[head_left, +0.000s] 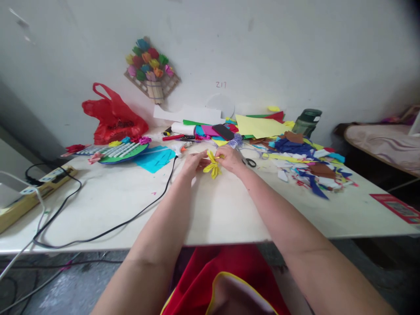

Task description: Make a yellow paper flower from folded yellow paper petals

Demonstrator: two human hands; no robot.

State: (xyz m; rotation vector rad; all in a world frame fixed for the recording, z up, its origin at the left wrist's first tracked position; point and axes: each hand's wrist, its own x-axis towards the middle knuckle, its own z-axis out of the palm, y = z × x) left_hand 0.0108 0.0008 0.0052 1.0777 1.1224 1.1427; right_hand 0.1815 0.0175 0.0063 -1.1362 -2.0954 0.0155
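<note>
A yellow paper flower (214,169) hangs above the middle of the white table (226,210), its petals spread downward. From the right, my right hand (231,159) pinches it near the top. My left hand (194,163) closes on the flower's left side; its fingertips are partly hidden. Just beyond my left hand lies what looks like a hot glue gun (179,151) with a black cord. Black-handled scissors (250,162) rest to the right of my right hand.
Paper scraps (323,170) pile up on the right beside a dark green bottle (307,122). At the back lie coloured sheets (260,127) and a phone (223,131). A red plastic bag (114,116), a green round craft piece (123,153) and a power strip (49,186) occupy the left.
</note>
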